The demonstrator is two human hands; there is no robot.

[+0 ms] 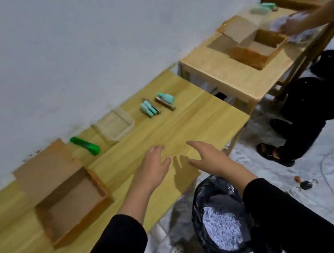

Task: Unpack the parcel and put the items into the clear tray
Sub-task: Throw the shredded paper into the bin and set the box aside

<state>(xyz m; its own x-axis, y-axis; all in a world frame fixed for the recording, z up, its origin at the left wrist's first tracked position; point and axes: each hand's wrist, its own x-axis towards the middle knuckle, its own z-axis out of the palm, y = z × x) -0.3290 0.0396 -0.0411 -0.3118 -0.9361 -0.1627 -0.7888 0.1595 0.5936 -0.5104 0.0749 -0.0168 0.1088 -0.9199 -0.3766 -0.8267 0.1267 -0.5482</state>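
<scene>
My two hands hover over the bare middle of the wooden desk (pixel 182 124), near its front edge. The left grip (pixel 156 164) is open, fingers spread, holding nothing. The right grip (pixel 206 157) is open too and just as empty.

The parcel (pixel 69 194), a brown cardboard box, sits toward the desk's left end with its flaps up. Its inside looks empty, so I judge the unpacking done. The clear tray (pixel 115 125) stands at the back edge, near the wall, and it also looks empty. The items, two small mint-green sets (pixel 149 108) and (pixel 166 101), lie on the desk just right of the tray, toward the back right corner. Nothing has gone into the tray yet, so that step is what remains. A green box cutter (pixel 84 145) lies at the back edge between parcel and tray.

The desk is pale yellow wood against a plain grey-white wall (pixel 88 51). Below its front edge stands a bin (pixel 218 215) lined with a black bag, shredded white paper inside. To the right, at a second desk (pixel 224 72), another person's hand (pixel 293 24) works beside a similar open box. The floor (pixel 319 191) is pale and mottled.
</scene>
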